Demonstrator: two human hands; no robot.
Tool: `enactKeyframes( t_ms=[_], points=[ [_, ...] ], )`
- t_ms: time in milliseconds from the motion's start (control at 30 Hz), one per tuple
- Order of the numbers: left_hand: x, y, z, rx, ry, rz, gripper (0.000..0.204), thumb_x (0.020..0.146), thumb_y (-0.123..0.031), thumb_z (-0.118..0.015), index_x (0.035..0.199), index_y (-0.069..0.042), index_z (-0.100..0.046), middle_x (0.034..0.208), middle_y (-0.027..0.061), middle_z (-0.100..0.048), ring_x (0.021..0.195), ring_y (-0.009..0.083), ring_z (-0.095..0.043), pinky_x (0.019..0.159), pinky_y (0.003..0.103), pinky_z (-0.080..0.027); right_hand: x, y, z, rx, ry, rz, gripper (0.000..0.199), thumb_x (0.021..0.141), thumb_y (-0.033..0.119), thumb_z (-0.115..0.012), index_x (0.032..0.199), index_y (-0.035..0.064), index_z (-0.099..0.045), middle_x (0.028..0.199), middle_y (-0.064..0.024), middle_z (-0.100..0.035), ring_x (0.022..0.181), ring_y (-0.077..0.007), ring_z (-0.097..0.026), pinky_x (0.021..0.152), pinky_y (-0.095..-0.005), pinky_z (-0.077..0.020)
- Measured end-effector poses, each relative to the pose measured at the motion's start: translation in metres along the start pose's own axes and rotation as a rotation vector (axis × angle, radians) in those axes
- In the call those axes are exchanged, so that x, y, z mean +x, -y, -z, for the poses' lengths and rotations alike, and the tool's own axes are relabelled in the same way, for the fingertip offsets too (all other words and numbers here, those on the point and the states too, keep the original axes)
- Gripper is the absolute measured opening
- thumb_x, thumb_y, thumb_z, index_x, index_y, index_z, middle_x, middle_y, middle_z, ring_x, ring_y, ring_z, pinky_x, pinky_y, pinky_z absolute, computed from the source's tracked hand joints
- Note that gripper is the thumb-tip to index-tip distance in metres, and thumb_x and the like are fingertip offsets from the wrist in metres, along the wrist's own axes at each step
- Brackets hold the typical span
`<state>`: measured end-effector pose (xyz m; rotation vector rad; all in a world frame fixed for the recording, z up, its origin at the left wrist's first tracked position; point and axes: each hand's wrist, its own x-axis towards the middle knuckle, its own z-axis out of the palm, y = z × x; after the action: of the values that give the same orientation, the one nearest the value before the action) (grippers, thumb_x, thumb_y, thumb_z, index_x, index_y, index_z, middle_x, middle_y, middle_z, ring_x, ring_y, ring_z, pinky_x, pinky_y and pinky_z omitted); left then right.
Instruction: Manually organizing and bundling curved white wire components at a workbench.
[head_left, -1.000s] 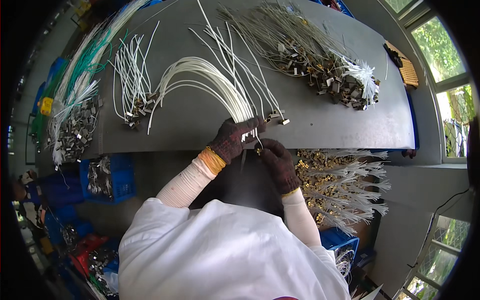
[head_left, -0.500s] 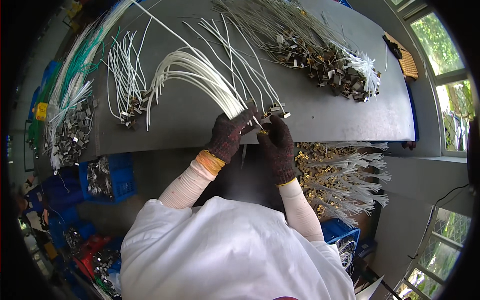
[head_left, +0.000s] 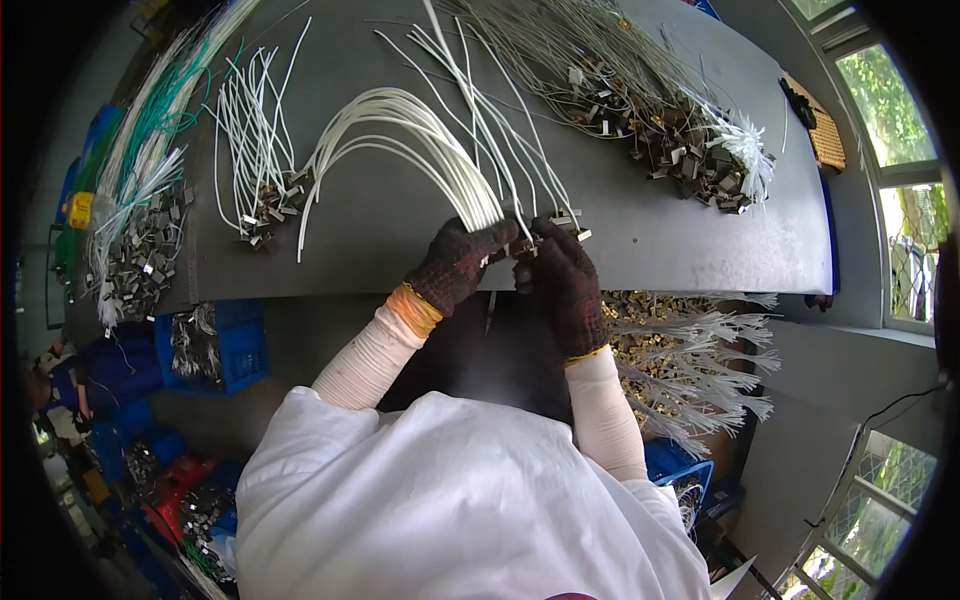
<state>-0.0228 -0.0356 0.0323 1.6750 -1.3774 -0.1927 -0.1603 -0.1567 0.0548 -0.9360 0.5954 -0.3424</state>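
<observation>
My left hand (head_left: 462,265), in a dark knitted glove, is closed round a thick bundle of white cables (head_left: 415,115) that arches up and over to the left onto the table. Beside it, my right hand (head_left: 562,285), gloved alike, pinches the lower end of one white cable (head_left: 508,165) that runs up past the frame's top edge. A small metal piece (head_left: 526,246) shows between the two hands at that end. Just beyond my right fingers, several white cables with metal end pieces (head_left: 566,216) lie on the table.
The grey table (head_left: 380,250) carries a small cable pile (head_left: 255,150) on the left and a large heap of grey cables with metal ends (head_left: 650,130) at the back right. Brass-ended bundles (head_left: 690,360) sit below its right edge. A blue crate (head_left: 243,350) stands lower left.
The long single cable has swung from the upper left to nearly upright, its lower end now by my right fingers. My right hand has shifted slightly right; the left still grips the bundle.
</observation>
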Motion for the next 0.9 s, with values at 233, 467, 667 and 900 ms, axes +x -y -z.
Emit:
enactKeyframes(
  t_ms=[233,467,667,900],
  points=[
    [0.002,0.012,-0.02,-0.887,-0.281,0.585,0.028,0.092,-0.018,-0.07,0.117,-0.004,-0.068,0.105,0.0035,-0.068,0.095,0.0142,-0.063,0.08,0.031,-0.054,0.014,-0.013,0.016,-0.302,0.242,0.129,0.043,0.101,0.038,-0.057,0.13,0.006,-0.058,0.092,-0.0042,-0.065,0.069,-0.0112,-0.056,0.061,-0.0244,-0.0445],
    [0.009,0.009,-0.019,-1.017,-0.239,0.795,0.022,0.092,-0.017,-0.07,0.107,-0.001,-0.07,0.091,0.0049,-0.071,0.083,0.015,-0.067,0.073,0.03,-0.056,0.004,-0.019,0.017,-0.886,0.177,0.439,0.04,0.1,0.034,-0.058,0.127,0.0037,-0.059,0.09,-0.003,-0.065,0.073,-0.0113,-0.06,0.064,-0.0266,-0.0481],
    [0.015,-0.011,-0.023,-0.958,-0.376,0.796,0.019,0.091,-0.015,-0.07,0.101,0.001,-0.069,0.086,0.005,-0.071,0.076,0.0156,-0.069,0.073,0.03,-0.057,0.005,-0.033,0.015,-0.718,-0.047,-0.01,0.036,0.093,0.019,-0.066,0.123,0.0006,-0.06,0.093,-0.0063,-0.066,0.079,-0.0112,-0.06,0.07,-0.0275,-0.0491],
    [0.012,-0.004,-0.011,-0.386,-0.299,0.439,0.019,0.092,-0.017,-0.068,0.1,0.001,-0.069,0.085,0.0064,-0.071,0.08,0.0152,-0.069,0.073,0.029,-0.057,-0.003,-0.02,0.012,-0.448,0.1,0.029,0.038,0.093,0.018,-0.067,0.125,-0.0006,-0.059,0.097,-0.0034,-0.064,0.085,-0.0085,-0.058,0.075,-0.0258,-0.0481]
  ],
)
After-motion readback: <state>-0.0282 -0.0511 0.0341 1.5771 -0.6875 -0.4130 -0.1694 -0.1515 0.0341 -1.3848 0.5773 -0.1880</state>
